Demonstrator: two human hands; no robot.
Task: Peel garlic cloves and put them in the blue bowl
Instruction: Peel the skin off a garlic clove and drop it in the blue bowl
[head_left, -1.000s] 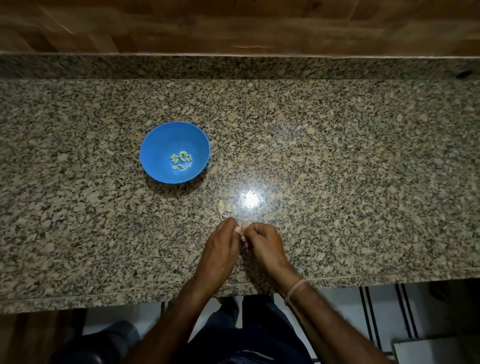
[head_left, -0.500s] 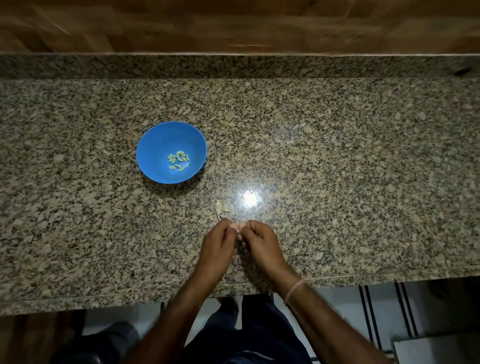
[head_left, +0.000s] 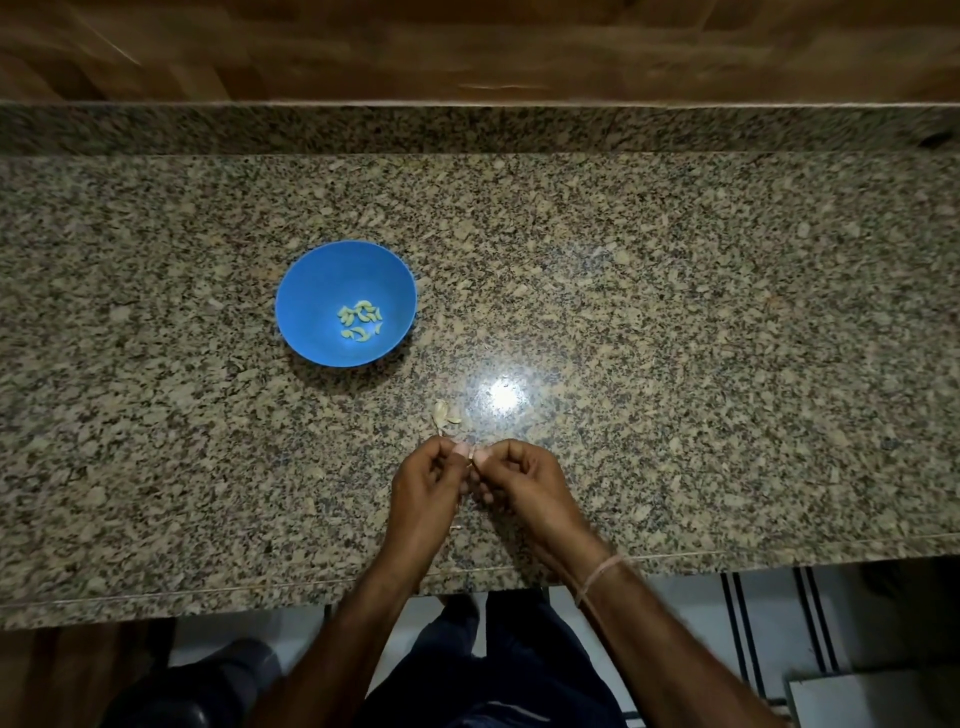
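Granite countertop, speckled and glossy, fills the head view, with a bright glare spot near the middle. Both hands meet just above the near edge: left hand and right hand, fingers curled, thumbs nearly touching, pinching one garlic clove between them. Only a pale sliver of it shows; the rest is hidden by fingertips. Just beyond the hands, loose garlic pieces, papery and cream-coloured, lie on the stone. Further back and to the left sits the blue bowl, upright, and in its bottom a small cluster of peeled cloves, pale yellow-green, curved. Thin thread band on the right wrist.
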